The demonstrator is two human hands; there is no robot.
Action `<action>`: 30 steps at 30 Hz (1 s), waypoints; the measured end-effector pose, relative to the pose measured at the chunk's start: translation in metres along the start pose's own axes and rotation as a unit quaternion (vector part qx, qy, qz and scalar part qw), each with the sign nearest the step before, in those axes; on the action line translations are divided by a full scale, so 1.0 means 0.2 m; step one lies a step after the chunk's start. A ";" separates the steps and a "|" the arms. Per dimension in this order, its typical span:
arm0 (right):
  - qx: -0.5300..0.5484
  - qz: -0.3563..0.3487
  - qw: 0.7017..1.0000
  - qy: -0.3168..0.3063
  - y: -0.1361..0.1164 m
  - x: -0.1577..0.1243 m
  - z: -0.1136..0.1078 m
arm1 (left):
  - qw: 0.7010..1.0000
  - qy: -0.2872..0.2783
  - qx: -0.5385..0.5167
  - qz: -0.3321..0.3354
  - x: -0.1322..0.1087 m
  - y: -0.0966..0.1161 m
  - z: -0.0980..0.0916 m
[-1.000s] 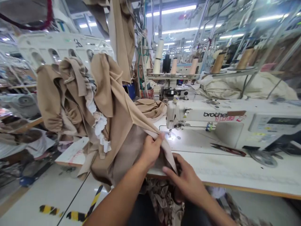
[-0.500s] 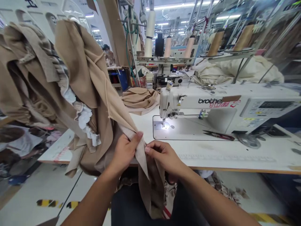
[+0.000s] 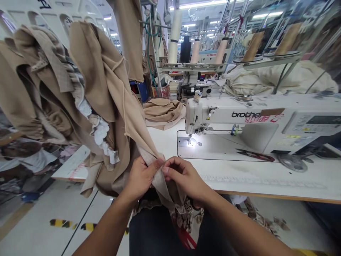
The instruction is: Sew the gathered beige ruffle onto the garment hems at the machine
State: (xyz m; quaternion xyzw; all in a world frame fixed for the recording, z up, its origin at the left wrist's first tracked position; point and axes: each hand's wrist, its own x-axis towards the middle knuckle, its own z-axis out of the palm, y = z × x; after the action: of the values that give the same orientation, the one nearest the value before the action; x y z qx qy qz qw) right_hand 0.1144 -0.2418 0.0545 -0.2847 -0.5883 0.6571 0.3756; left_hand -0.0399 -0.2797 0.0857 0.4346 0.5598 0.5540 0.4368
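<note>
A long tan garment (image 3: 138, 124) hangs from a pile at the left and runs down over the table's front edge to my lap. My left hand (image 3: 142, 177) grips its edge, thumb on top. Touching the left thumb, my right hand (image 3: 183, 177) pinches the same cloth edge between thumb and forefinger. Below the hands, the cloth ends in a gathered ruffle (image 3: 183, 215) over my dark trousers. A red item (image 3: 185, 238) lies under the ruffle; its kind is unclear.
A white sewing machine (image 3: 234, 121) with its lamp lit stands on the white table (image 3: 239, 170). Red-handled scissors (image 3: 255, 155) lie on its bed. Folded tan cloth (image 3: 163, 110) sits behind. More tan garments (image 3: 34, 85) hang left. Thread cones (image 3: 195, 51) stand at the back.
The view has shifted slightly left. My hands have drawn together at the cloth edge. The cloth's lower part has risen and bunched, showing more of the ruffle and the red item.
</note>
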 end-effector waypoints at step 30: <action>0.078 0.027 0.994 0.071 -0.28 0.27 0.02 | 0.902 0.298 0.207 0.235 -0.11 0.12 -0.35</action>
State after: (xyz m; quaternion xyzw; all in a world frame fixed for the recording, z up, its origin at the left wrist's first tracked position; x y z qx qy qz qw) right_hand 0.0909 -0.1982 0.1130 -0.3162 -0.4990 0.6894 0.4192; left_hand -0.1024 -0.3178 0.1104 0.4486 0.6480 0.6155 0.0068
